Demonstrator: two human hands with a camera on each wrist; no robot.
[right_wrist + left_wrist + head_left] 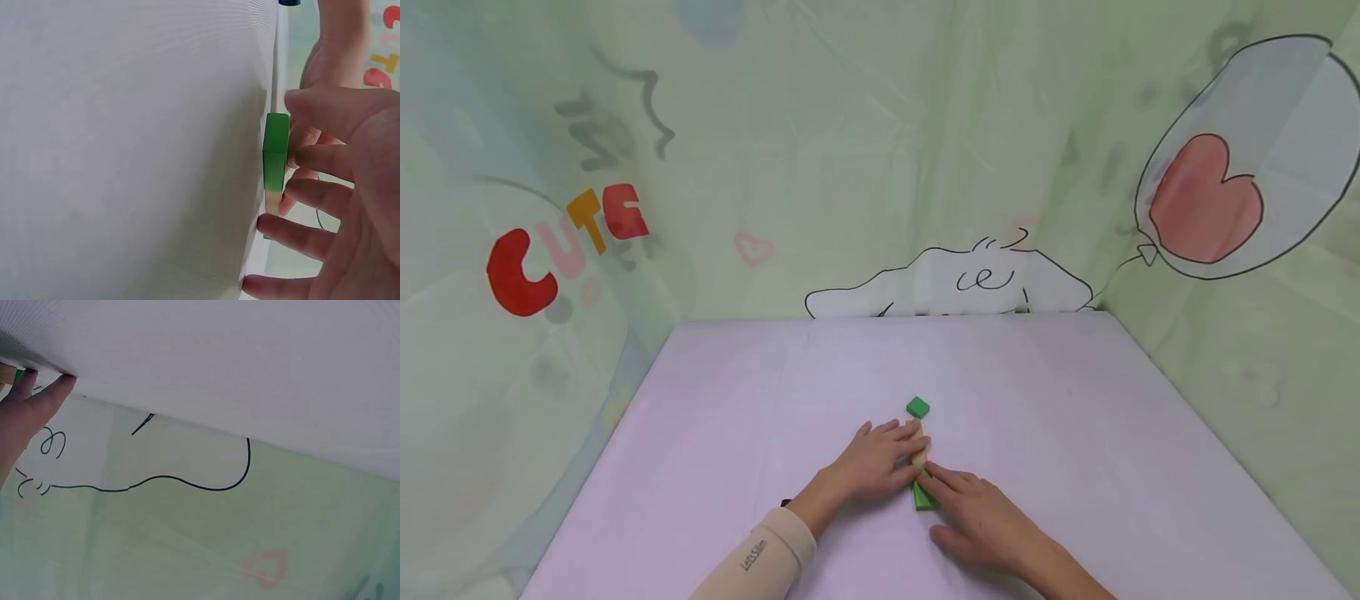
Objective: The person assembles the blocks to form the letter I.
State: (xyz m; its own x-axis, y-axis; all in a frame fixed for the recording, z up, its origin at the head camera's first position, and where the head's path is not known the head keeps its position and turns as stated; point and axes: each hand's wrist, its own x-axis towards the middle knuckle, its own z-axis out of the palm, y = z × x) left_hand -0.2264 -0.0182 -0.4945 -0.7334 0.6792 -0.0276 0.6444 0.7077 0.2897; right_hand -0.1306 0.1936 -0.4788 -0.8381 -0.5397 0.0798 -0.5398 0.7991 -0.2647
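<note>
A short row of blocks lies on the table, running away from the person. Nearest is a green block [924, 502], with a plain wooden block [919, 457] beyond it and a small green block [917, 407] turned cornerwise at the far end. The left hand [874, 462] reaches in from the left, its extended fingers resting on and beside the wooden block. From the right comes the right hand [981, 521], fingertips at the near green block where it meets the wooden one, thumb apart. The right wrist view shows its fingers loosely spread beside the green block [275, 150].
The blocks lie on a pale, cloth-covered table [737, 400]. Green printed curtains [850, 150] with drawings stand behind and at both sides. A beige sleeve [767, 554] covers the left forearm.
</note>
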